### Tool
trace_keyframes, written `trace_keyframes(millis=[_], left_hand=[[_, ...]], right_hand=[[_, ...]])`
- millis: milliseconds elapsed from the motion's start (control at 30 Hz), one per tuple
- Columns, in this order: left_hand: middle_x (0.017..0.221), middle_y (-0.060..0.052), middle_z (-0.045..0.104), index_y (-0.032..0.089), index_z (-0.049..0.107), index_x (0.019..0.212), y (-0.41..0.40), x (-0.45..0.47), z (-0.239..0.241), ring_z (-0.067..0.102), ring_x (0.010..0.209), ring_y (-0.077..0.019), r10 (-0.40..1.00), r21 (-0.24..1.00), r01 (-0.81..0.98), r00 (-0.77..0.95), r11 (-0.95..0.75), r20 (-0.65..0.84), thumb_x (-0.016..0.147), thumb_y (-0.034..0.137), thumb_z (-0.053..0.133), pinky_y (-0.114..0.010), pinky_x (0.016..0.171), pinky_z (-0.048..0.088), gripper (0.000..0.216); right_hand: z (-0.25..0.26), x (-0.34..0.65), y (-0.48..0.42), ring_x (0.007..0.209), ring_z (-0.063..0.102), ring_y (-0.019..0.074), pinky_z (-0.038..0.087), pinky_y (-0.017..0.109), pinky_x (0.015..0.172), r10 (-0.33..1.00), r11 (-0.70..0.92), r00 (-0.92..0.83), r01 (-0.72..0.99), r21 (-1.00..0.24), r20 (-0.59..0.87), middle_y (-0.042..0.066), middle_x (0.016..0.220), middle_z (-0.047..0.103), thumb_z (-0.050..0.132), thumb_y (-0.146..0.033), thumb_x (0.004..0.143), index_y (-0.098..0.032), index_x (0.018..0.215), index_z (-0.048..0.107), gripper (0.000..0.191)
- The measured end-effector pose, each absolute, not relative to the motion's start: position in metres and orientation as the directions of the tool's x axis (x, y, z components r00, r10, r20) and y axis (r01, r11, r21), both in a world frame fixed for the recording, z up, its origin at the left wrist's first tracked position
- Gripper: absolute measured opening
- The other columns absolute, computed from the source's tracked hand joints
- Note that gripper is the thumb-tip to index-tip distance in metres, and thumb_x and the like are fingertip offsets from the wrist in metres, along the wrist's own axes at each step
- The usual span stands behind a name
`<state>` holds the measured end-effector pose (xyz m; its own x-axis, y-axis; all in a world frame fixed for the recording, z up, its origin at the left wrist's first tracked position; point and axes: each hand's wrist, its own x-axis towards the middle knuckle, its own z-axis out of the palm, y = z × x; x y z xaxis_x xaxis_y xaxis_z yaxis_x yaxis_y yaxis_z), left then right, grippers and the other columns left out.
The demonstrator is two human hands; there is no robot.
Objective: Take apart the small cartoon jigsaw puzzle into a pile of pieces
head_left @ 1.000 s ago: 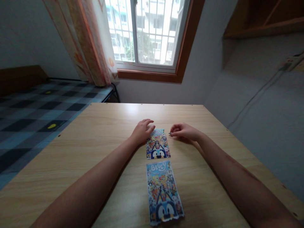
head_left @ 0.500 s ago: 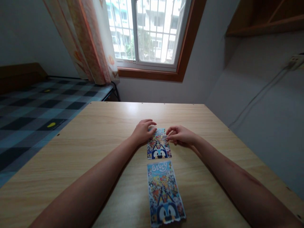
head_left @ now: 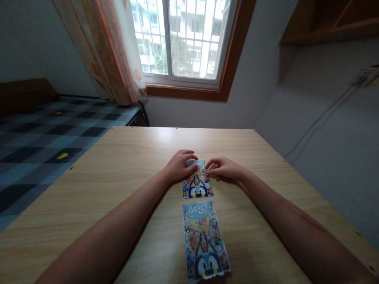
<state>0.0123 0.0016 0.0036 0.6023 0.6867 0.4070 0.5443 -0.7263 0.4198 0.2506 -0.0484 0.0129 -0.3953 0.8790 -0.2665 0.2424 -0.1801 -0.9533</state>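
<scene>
A small picture card (head_left: 197, 189) printed with a blue cartoon dog and many little figures lies flat on the table. My left hand (head_left: 181, 165) rests over its upper left side, thumb on the print and fingers spread apart. At the card's right edge, the thumb and fingertips of my right hand (head_left: 223, 169) are pinched together on the border. Nearer to me lies a larger paper sheet (head_left: 205, 240) with the same picture, the word "BLUEY" at its top and a ragged bottom edge. Neither hand touches this sheet.
The light wood table (head_left: 142, 157) reaches to the wall under a barred window (head_left: 195, 43). A bed with a checked cover (head_left: 59, 138) stands to the left, beside a curtain (head_left: 109, 51). A cable (head_left: 319, 112) runs down the right wall below a shelf (head_left: 325, 35).
My left thumb and fingers have slid slightly right, further over the card. My right fingertips have come in a little to the left, onto its edge. The larger sheet stays in place.
</scene>
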Motion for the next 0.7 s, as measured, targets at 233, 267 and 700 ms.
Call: trace_keyframes(millis=[233, 267, 700], left_hand=[[0.114, -0.005, 0.069, 0.024, 0.074, 0.09, -0.006, 0.014, 0.014, 0.059, 0.11, -0.0244, 0.524, 0.277, 0.445, 0.72, -0.851, 0.454, 0.083, 0.039, 0.07, -0.046, 0.1, 0.047, 0.016], [0.111, -0.005, 0.07, 0.024, 0.074, 0.088, -0.008, 0.014, 0.016, 0.06, 0.108, -0.0238, 0.508, 0.256, 0.439, 0.729, -0.861, 0.459, 0.084, 0.04, 0.07, -0.045, 0.098, 0.047, 0.017], [0.095, -0.003, 0.073, 0.022, 0.074, 0.088, -0.018, 0.026, 0.023, 0.062, 0.091, -0.0185, 0.351, 0.084, 0.355, 0.807, -0.931, 0.475, 0.091, 0.039, 0.063, -0.035, 0.085, 0.05, 0.021]], right_hand=[[0.009, 0.253, -0.047, 0.045, 0.051, 0.0057, 0.028, 0.014, 0.034, 0.871, -0.187, -0.414, 0.222, -0.957, -0.266, -0.001, 0.062, 0.062, 0.074, -0.026, 0.073, -0.014, 0.113, 0.07, 0.042], [0.009, 0.254, -0.047, 0.044, 0.05, 0.0055, 0.026, 0.015, 0.034, 0.874, -0.194, -0.4, 0.233, -0.953, -0.276, -0.002, 0.06, 0.061, 0.073, -0.026, 0.074, -0.014, 0.114, 0.07, 0.042], [0.009, 0.25, -0.047, 0.047, 0.06, 0.0076, 0.027, 0.013, 0.031, 0.882, -0.186, -0.397, 0.202, -0.962, -0.254, 0.003, 0.077, 0.072, 0.075, -0.033, 0.075, -0.016, 0.093, 0.061, 0.029]])
